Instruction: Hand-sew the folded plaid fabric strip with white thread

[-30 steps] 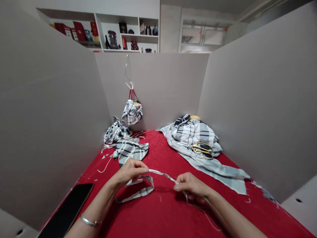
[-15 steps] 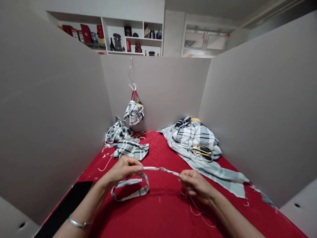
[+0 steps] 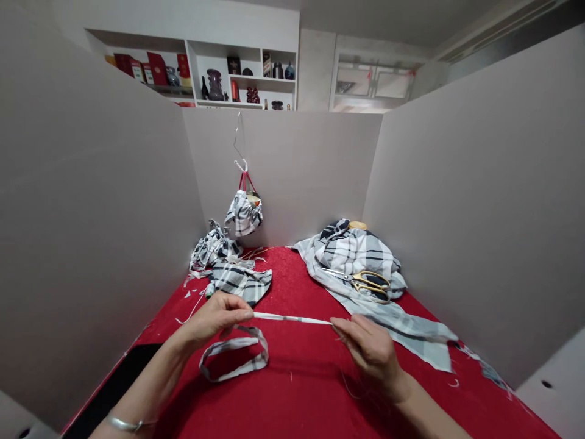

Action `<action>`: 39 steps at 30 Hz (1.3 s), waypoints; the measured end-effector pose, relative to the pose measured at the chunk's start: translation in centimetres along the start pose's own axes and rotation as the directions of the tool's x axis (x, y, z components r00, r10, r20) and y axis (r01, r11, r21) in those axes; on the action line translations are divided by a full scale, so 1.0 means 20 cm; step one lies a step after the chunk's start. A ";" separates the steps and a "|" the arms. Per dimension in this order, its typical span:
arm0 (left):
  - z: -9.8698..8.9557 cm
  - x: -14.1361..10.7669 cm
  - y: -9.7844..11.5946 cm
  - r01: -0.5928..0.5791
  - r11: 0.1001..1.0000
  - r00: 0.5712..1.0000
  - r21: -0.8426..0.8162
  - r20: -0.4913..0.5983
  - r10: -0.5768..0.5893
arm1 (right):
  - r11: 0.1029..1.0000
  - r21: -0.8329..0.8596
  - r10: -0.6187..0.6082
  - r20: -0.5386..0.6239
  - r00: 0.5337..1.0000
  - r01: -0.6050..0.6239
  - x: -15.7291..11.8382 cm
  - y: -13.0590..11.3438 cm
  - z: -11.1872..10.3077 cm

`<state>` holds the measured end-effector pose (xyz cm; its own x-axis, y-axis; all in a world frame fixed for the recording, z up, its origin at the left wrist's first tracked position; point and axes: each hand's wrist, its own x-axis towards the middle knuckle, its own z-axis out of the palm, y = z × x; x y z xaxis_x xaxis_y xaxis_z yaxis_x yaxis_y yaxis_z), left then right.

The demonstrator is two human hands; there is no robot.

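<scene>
A narrow pale cloth strip (image 3: 292, 318) is stretched straight between my two hands above the red cloth. My left hand (image 3: 226, 312) pinches it at the left, and the rest of the strip hangs below in a loose loop. At the other end, my right hand (image 3: 365, 344) is closed on the strip with its fingertips. A thin thread dangles under the right hand. Gold-handled scissors (image 3: 372, 283) lie on a heap of plaid fabric (image 3: 359, 253) at the back right.
Plaid scraps (image 3: 240, 280) and loose threads lie at the back left. A plaid pouch (image 3: 245, 213) hangs from a hook on the back panel. Grey panels enclose three sides. A black flat object (image 3: 114, 384) lies beside my left forearm.
The strip has gone from slightly slack and twisted to taut. My right hand has turned, its back now more upward. The view has shifted slightly.
</scene>
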<state>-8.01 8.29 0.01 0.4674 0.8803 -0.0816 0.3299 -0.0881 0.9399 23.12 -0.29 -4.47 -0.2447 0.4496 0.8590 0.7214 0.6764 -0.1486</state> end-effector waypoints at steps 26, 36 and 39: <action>0.12 -0.08 0.13 0.066 0.958 0.997 -0.279 -0.016 -0.073 | 0.816 -0.430 -0.409 0.045 0.912 0.387 -0.02 0.00 -0.21; 0.12 -0.06 0.13 0.096 0.974 0.995 -0.204 0.026 -0.093 | 0.810 -0.424 -0.401 0.105 0.910 0.405 -0.06 0.04 -0.20; 0.12 -0.01 0.11 0.089 0.995 0.996 -0.042 0.026 -0.088 | 0.793 -0.421 -0.402 0.180 0.898 0.440 -0.09 0.06 -0.11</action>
<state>-5.44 6.83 1.32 0.4582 0.8720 -0.1723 0.3352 0.0100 0.9421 25.88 -1.67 -5.17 -0.6261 0.2364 0.7430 0.7375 0.4887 0.4661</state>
